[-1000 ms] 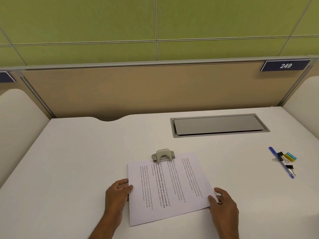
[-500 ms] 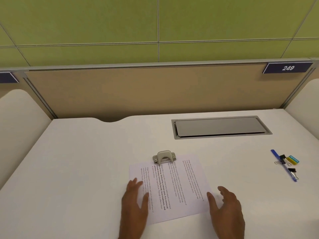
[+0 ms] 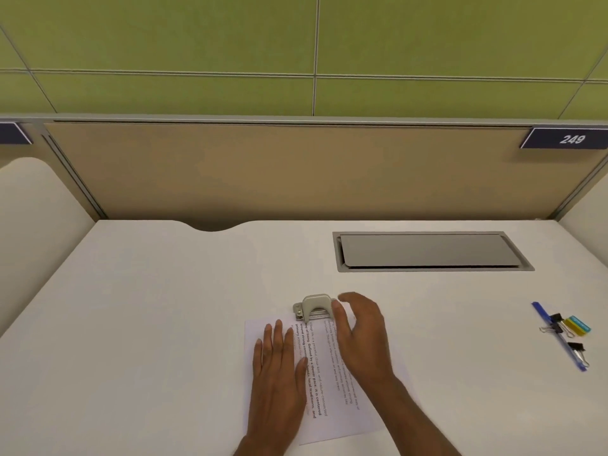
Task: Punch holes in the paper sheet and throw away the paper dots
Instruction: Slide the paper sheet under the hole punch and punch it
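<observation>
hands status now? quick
Left hand: open, flat on the paper sheet.
Right hand: open, holding nothing, beside the hole punch.

My paper sheet (image 3: pixel 330 376) is white, striped with lines of black print, some bold. The hole punch (image 3: pixel 315 306) has a cream handle over silver metal. My desk (image 3: pixel 164 307) is plain white, its hatch (image 3: pixel 427 250) grey. The partition (image 3: pixel 263 172) is tan, the wall (image 3: pixel 197 37) green with thin grey seams. The pen (image 3: pixel 541 311) is blue, the binder clips (image 3: pixel 576 347) black.
</observation>
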A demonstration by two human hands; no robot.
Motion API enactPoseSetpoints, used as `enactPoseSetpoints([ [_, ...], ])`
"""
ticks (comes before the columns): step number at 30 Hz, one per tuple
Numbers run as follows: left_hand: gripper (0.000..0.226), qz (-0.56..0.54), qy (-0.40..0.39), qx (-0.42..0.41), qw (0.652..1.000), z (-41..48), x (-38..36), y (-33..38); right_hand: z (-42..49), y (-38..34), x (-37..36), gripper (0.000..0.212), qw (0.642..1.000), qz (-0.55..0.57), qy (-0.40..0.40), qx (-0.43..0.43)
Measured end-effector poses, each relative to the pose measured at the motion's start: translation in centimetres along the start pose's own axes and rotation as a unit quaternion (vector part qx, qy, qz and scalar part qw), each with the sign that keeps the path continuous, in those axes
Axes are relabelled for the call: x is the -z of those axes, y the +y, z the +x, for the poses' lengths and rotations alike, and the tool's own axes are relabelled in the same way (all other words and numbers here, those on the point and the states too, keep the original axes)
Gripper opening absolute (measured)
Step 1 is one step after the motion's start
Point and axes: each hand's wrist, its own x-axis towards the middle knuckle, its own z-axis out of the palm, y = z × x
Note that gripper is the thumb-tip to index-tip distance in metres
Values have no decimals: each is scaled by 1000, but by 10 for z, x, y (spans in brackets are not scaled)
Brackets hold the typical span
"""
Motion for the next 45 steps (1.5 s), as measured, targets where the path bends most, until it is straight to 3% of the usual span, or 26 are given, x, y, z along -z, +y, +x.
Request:
enactPoseSetpoints([
  [4, 61, 26, 2, 23, 999, 10, -4, -10, 29, -6, -26, 32, 998, -18, -23, 52],
  [12, 62, 59, 11, 40, 997, 14, -19, -21, 72, -5, -73, 46, 975, -136, -144, 102],
  [23, 59, 81, 32, 32, 996, 18, -25, -24, 100, 0, -95, 50, 924, -254, -263, 112],
  [45, 60, 95, 23, 28, 995, 17, -23, -20, 107, 13, -103, 55, 899, -297, -297, 125],
])
